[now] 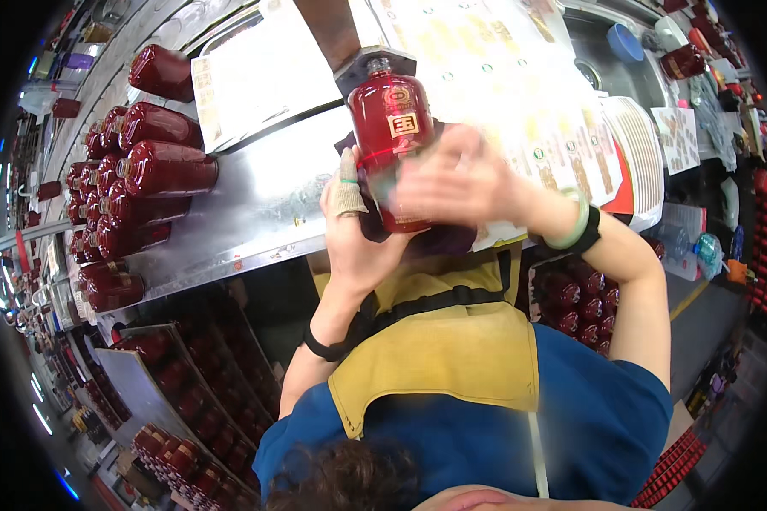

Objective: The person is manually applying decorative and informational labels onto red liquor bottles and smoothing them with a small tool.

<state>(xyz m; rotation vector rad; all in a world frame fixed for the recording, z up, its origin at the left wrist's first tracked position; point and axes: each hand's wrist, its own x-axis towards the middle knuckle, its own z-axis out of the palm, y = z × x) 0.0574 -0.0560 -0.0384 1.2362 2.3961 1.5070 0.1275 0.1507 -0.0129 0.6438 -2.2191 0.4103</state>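
A glossy red glass bottle (390, 106) with a gold and white emblem lies over a dark cloth (450, 238), its bare neck pointing away from me at a dark metal stand (375, 64). My left hand (358, 243) is closed around the bottle's lower left side. A cloth finger cover with a green band wraps one of its fingers. Across the lower right of the bottle is my right hand (460, 183), smeared by motion. Its fingers are too blurred to show whether they press on the glass or hold anything.
Several red bottles (175, 169) lie grouped on the left of the metal table (256, 200). White label sheets (528, 94) cover the right side, beside stacked white trays (635, 162). A sink (592, 51) with a blue bowl (625, 43) is at far right. More bottles (575, 298) stand below the table.
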